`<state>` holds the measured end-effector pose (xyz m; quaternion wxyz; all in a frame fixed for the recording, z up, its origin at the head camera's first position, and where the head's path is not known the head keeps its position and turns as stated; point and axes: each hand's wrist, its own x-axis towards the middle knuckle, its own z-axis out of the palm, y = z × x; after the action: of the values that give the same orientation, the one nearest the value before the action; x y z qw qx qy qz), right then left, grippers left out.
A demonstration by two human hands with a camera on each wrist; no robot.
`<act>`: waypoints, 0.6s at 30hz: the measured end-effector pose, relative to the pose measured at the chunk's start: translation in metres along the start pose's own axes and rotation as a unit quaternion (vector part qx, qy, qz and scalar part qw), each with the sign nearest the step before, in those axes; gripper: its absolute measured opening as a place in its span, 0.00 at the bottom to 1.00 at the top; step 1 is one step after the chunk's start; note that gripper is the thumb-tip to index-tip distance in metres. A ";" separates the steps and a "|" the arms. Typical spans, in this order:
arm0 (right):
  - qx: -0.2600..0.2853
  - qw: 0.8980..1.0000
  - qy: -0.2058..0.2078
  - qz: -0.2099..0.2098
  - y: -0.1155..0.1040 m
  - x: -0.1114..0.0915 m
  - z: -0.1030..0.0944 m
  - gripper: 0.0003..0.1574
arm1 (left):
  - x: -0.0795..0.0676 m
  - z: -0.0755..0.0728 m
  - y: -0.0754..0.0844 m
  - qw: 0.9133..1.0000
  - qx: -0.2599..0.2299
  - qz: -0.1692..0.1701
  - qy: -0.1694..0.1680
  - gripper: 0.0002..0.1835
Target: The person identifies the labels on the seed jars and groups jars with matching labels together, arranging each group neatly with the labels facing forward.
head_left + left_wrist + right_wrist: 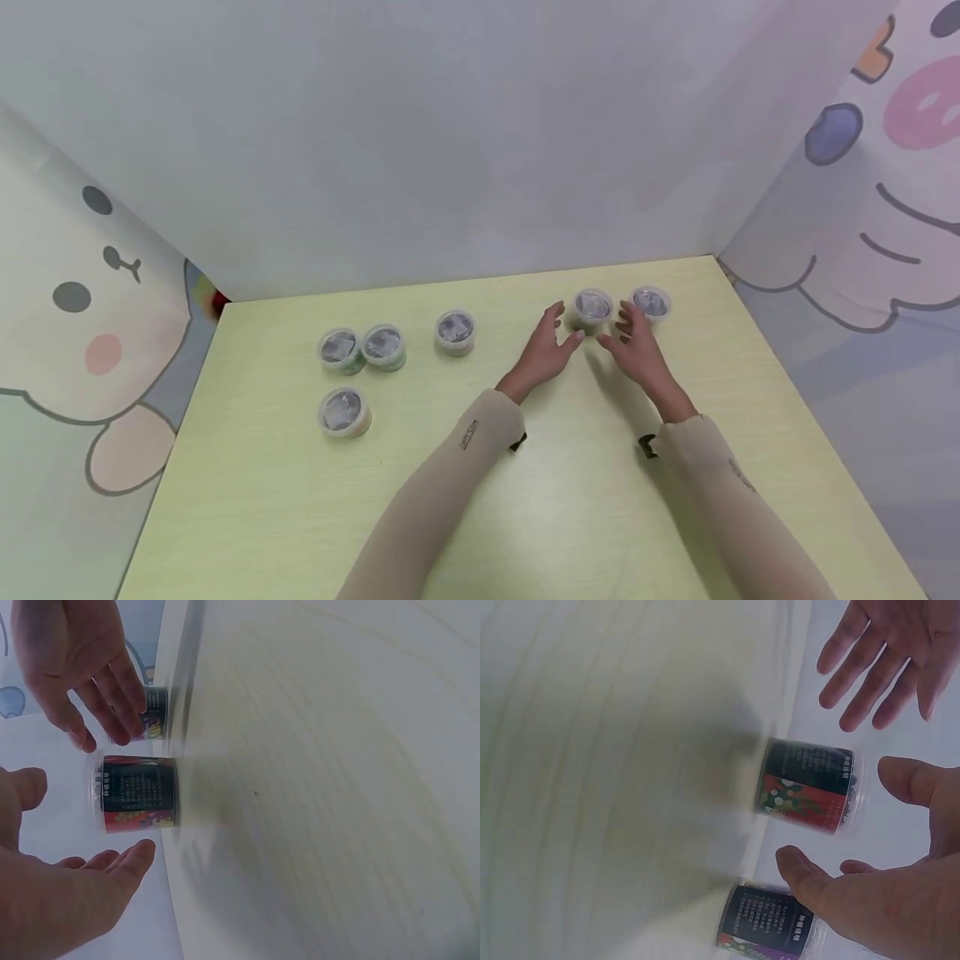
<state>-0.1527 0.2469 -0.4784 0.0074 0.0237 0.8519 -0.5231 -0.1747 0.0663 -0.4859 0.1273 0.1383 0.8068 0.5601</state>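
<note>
**Tub point(592, 308) flanked, no contact**

It stands near the far edge of the table point(570, 517), second from right. My left hand point(543, 354) and right hand point(637, 350) flank it, fingers loosely spread, not touching. Probably light, stiff plastic, bit slippery; best held round the labelled sidewall point(141, 793), both sides at once.
</note>
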 end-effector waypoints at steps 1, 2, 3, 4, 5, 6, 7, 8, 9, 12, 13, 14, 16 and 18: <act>0.001 1.000 -0.003 0.002 0.000 0.001 0.000 0.48 | 0.001 0.001 0.000 1.000 -0.001 -0.002 -0.001 0.35; 0.002 1.000 -0.005 0.004 0.000 0.002 0.001 0.48 | 0.003 0.002 0.000 1.000 -0.002 -0.003 -0.003 0.36; 0.003 1.000 -0.008 0.007 -0.001 0.003 0.001 0.48 | 0.004 0.002 0.000 1.000 -0.003 -0.004 -0.005 0.36; 0.002 1.000 -0.011 0.008 -0.001 0.004 0.002 0.49 | 0.005 0.003 0.000 1.000 -0.004 -0.006 -0.007 0.36; 0.001 1.000 -0.014 0.010 -0.001 0.005 0.003 0.49 | 0.006 0.004 0.000 1.000 -0.005 -0.007 -0.009 0.37; 0.001 1.000 -0.016 0.011 -0.001 0.006 0.003 0.50 | 0.007 0.005 0.000 1.000 -0.006 -0.008 -0.010 0.37; 0.000 1.000 -0.019 0.013 -0.001 0.006 0.003 0.51 | 0.008 0.005 0.000 1.000 -0.008 -0.010 -0.011 0.37; -0.001 1.000 -0.022 0.016 -0.001 0.007 0.004 0.51 | 0.009 0.006 0.000 1.000 -0.010 -0.011 -0.013 0.37; -0.002 1.000 -0.026 0.018 -0.001 0.008 0.004 0.52 | 0.009 0.006 0.000 1.000 -0.011 -0.013 -0.014 0.38; -0.005 0.999 -0.036 0.021 0.000 0.010 0.005 0.53 | 0.011 0.008 0.000 0.999 -0.014 -0.022 -0.019 0.38; -0.007 0.999 -0.038 0.022 0.000 0.010 0.005 0.52 | 0.012 0.008 0.000 0.999 -0.016 -0.024 -0.021 0.38; -0.010 0.999 -0.039 0.020 0.000 0.011 0.005 0.52 | 0.012 0.009 0.000 0.999 -0.017 -0.027 -0.025 0.38; -0.015 0.999 -0.038 0.017 -0.001 0.012 0.005 0.50 | 0.013 0.009 0.001 0.999 -0.022 -0.029 -0.030 0.37; -0.019 0.999 -0.035 0.013 -0.001 0.013 0.006 0.48 | 0.014 0.010 0.003 0.999 -0.028 -0.028 -0.035 0.37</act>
<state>-0.1658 0.2419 -0.4807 0.0443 0.0168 0.8607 -0.5068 -0.1842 0.0815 -0.4878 0.1746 0.1315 0.7896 0.5733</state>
